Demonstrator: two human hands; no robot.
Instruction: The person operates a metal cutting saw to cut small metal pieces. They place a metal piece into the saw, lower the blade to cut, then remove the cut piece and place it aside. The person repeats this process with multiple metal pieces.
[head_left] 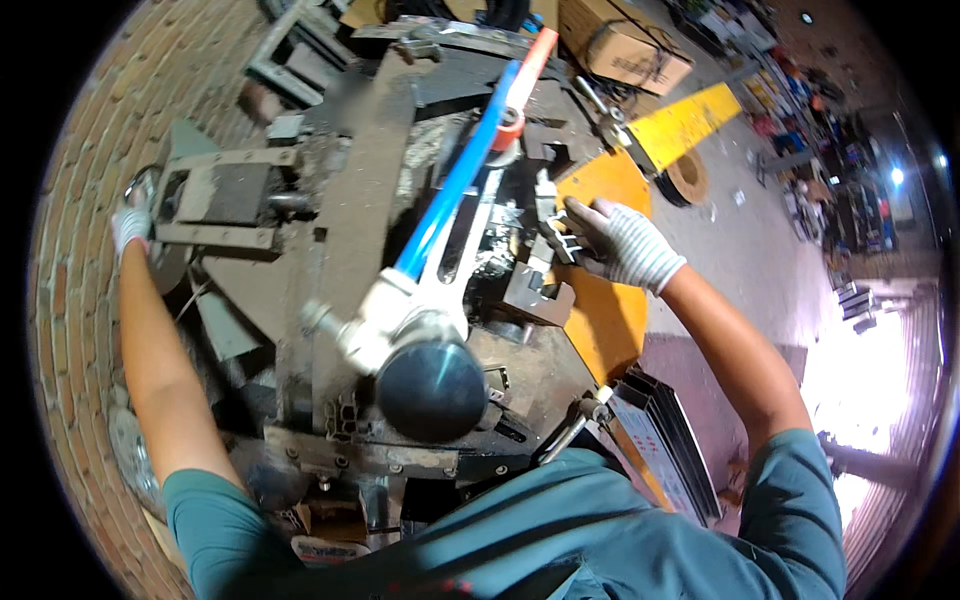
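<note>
At the far left my left hand point(131, 228), in a white knit glove, is closed on the rim of a shiny metal handwheel point(144, 186) beside the vise slide point(225, 193). My right hand point(632, 245), in a striped grey-white glove, has its fingers curled around a small dark metal profile piece point(566, 243) at the machine's right side. That piece sits by a notched steel block point(536, 294). Between my hands rises the cutting machine's head, with a round black motor cap point(432, 390) and a long blue handle point(462, 175). My right fingertips are partly hidden.
Yellow guard plates point(612, 325) and a yellow arm point(685, 128) flank the machine on the right. Stacked dark profiles point(668, 440) lean near my right side. A cardboard box point(622, 50) stands behind. A brick wall point(85, 330) borders the left.
</note>
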